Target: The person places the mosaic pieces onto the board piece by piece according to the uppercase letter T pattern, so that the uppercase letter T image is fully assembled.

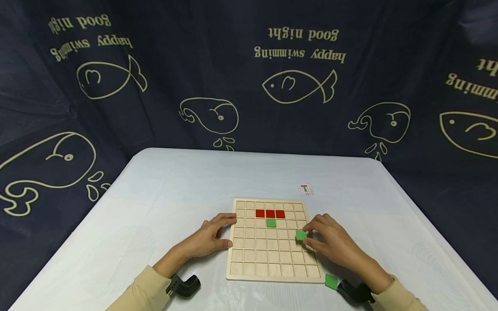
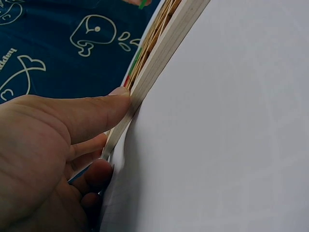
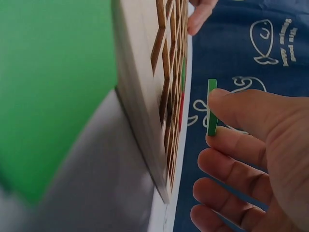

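Observation:
A wooden grid board (image 1: 263, 255) lies on the white table, its lattice of square cells facing up. Three red tiles (image 1: 270, 214) form a row near its far side, with a green tile (image 1: 271, 223) in the cell below the middle one. My right hand (image 1: 334, 242) pinches another green tile (image 3: 212, 107) between thumb and index finger, over the right part of the board. At the left edge, my left hand (image 1: 208, 237) touches the frame with thumb (image 2: 104, 113) and fingertips. In the right wrist view, the held tile stands edge-on.
One more green tile (image 1: 331, 281) lies on the table by the board's near right corner, large and blurred in the right wrist view. Beyond the board is a small pattern card (image 1: 305, 189). A dark blue curtain (image 1: 249, 129) with fish drawings hangs behind the table.

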Demonstrator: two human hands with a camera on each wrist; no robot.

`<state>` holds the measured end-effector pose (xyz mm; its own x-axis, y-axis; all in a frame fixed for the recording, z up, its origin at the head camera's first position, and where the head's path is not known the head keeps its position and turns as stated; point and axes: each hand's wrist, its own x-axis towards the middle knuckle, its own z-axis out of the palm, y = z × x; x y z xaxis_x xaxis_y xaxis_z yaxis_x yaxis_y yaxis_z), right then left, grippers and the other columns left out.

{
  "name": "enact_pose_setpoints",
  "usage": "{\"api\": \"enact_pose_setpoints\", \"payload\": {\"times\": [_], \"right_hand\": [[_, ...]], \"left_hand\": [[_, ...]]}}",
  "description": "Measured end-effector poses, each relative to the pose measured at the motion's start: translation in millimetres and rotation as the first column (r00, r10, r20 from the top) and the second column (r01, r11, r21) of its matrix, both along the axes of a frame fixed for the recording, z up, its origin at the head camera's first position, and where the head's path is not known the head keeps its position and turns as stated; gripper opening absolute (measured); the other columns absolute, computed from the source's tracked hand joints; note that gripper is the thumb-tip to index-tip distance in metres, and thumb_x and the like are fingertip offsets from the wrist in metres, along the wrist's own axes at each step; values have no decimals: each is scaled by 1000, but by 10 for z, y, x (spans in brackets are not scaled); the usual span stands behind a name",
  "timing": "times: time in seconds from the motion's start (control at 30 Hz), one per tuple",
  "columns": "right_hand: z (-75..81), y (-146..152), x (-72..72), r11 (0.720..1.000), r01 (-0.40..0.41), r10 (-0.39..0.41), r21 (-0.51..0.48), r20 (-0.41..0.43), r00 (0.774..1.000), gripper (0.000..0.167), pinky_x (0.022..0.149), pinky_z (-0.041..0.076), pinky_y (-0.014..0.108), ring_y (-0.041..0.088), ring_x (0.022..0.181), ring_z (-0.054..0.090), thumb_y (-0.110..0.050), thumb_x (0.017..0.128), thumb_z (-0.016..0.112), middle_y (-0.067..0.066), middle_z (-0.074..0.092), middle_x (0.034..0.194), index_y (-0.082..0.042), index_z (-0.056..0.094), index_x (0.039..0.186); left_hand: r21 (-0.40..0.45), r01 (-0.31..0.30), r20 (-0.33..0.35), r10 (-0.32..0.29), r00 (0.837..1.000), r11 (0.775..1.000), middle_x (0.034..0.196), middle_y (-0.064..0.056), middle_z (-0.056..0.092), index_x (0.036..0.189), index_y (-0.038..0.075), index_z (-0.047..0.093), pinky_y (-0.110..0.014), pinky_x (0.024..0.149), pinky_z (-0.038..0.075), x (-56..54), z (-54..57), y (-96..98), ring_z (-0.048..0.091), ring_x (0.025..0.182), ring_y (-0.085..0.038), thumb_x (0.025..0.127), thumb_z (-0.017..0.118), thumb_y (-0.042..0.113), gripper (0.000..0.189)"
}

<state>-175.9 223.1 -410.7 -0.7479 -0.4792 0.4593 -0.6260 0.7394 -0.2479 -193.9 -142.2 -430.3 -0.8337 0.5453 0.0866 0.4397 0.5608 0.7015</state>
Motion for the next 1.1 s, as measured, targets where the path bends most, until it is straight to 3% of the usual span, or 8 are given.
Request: {"api": "enact_pose_setpoints", "payload": {"times": [0.13, 0.43, 1.1], "right_hand": [[-2, -70, -38, 1000, -16, 16, 6, -18, 1000, 22, 63, 40, 20, 3, 77, 43, -22, 72, 80, -7, 61, 88, -16, 69, 90], [55, -205, -102, 1000, 0, 1, 31, -17, 1000, 21, 64, 40, 20, 2, 77, 41, -24, 74, 79, -8, 62, 90, -15, 70, 91], [108, -453, -219, 997, -7, 0, 74, 95, 995, 22, 72, 44, 27, 7, 85, 47, -26, 78, 75, -7, 63, 95, -14, 70, 96]], "left_hand": [[0, -2, 1, 2, 1000, 1000, 150, -3, 36, 139, 9, 45, -28, 80, 24, 4, 8, 2, 46, 86, -10, 86, 69, 24, 60], [-6, -4, -9, 4, 1000, 1000, 150, -2, 37, 139, 10, 46, -27, 80, 25, -6, -7, -3, 45, 87, -9, 85, 69, 26, 61], [-16, 0, -16, 0, 1000, 1000, 150, -1, 37, 139, 10, 46, -27, 78, 24, -10, -4, -6, 44, 80, -6, 86, 68, 26, 60]]}}
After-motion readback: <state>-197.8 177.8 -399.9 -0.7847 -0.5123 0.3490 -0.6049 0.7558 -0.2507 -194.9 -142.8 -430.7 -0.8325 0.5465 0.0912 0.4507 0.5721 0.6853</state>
